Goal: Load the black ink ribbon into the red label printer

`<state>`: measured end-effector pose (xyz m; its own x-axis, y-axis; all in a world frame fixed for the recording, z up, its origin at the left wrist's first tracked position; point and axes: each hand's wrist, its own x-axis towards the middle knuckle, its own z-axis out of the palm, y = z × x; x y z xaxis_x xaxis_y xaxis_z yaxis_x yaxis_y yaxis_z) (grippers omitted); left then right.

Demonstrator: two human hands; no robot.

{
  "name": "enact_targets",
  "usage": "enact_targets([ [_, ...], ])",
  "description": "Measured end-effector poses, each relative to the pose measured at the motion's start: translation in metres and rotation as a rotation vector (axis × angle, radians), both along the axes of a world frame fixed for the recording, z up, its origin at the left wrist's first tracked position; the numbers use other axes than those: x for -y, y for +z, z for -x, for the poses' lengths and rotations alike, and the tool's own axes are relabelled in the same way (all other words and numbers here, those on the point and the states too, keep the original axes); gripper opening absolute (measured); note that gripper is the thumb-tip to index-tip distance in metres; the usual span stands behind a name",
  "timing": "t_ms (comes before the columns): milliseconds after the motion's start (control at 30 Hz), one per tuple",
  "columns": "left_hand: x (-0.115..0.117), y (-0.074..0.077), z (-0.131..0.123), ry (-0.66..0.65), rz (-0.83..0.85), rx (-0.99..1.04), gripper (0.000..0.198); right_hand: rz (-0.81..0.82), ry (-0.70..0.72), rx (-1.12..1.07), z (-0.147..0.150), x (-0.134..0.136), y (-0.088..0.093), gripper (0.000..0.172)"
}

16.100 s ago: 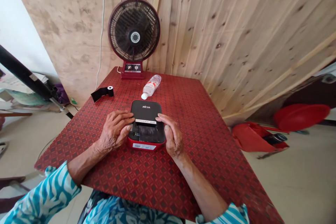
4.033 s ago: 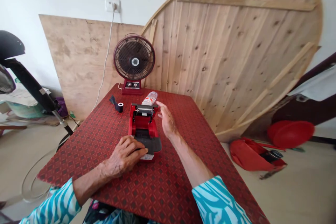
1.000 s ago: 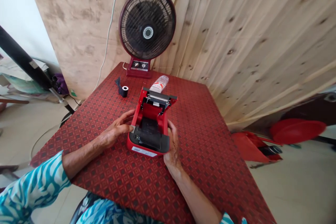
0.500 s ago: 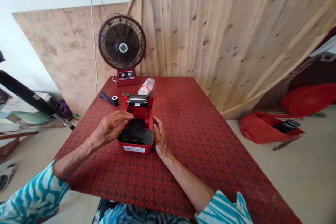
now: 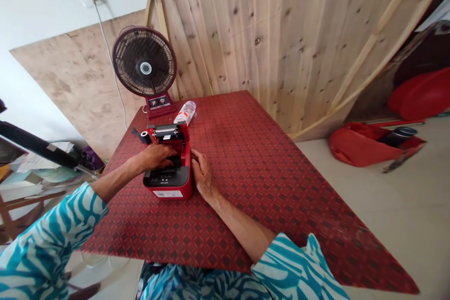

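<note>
A red and black label printer (image 5: pixel 188 185) stands on the table with its lid (image 5: pixel 168 130) raised, showing the roller and metal bar under it. My left hand (image 5: pixel 157 155) reaches over the printer's left wall, its bent fingers down in the dark compartment. The fingertips are hidden, and I cannot make out what they touch. Against the printer's right side rests my right hand (image 5: pixel 206 173), fingers fairly straight along the wall. The black front panel (image 5: pixel 165 178) with its small buttons is uncovered.
Behind the printer lie a clear plastic bottle (image 5: pixel 185 112) and a black roll (image 5: pixel 144 137) with a white core. An electric fan (image 5: pixel 145 68) stands at the table's far left corner. A red bag (image 5: pixel 355 145) with a dark bottle sits on the floor at right.
My left hand has moved from the printer's left edge down into the compartment. The glossy black piece that covered the front panel no longer lies over it. My right hand stays beside the printer.
</note>
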<state>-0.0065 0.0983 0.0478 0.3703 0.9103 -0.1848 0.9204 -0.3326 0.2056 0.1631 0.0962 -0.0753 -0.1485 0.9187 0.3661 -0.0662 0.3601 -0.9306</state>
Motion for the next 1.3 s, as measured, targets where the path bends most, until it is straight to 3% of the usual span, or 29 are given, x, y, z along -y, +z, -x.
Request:
enact_targets([
  [267, -0.003, -0.005, 0.007, 0.096, -0.040, 0.106, 0.027, -0.008, 0.014, -0.008, -0.001, 0.000, 0.001, 0.036],
  [567, 0.037, 0.030, -0.004, 0.092, -0.125, 0.216, 0.033, -0.004, 0.030, -0.010, -0.002, -0.001, -0.002, 0.036],
  [667, 0.059, 0.046, 0.009, 0.215, -0.183, 0.442, 0.030, 0.010, 0.042, -0.029, -0.003, -0.001, -0.004, 0.035],
  [767, 0.079, 0.051, 0.043, 0.461, -0.272, 0.792, 0.040, 0.035, 0.066, -0.029, -0.005, 0.000, -0.003, 0.036],
  [867, 0.090, 0.037, 0.090, 0.677, -0.330, 1.060, 0.052, 0.054, 0.057, -0.037, -0.007, 0.001, -0.002, 0.035],
  [1033, 0.089, -0.006, 0.147, 0.892, -0.445, 1.363, 0.048, 0.106, 0.043, -0.033, -0.008, 0.001, 0.000, 0.037],
  [1133, 0.079, -0.029, 0.159, 0.906, -0.454, 1.368, 0.055, 0.136, 0.051, -0.014, -0.008, 0.001, 0.000, 0.039],
  [1300, 0.043, -0.053, 0.165, 0.830, -0.433, 1.158, 0.059, 0.153, 0.029, -0.028, -0.007, 0.000, -0.003, 0.038],
])
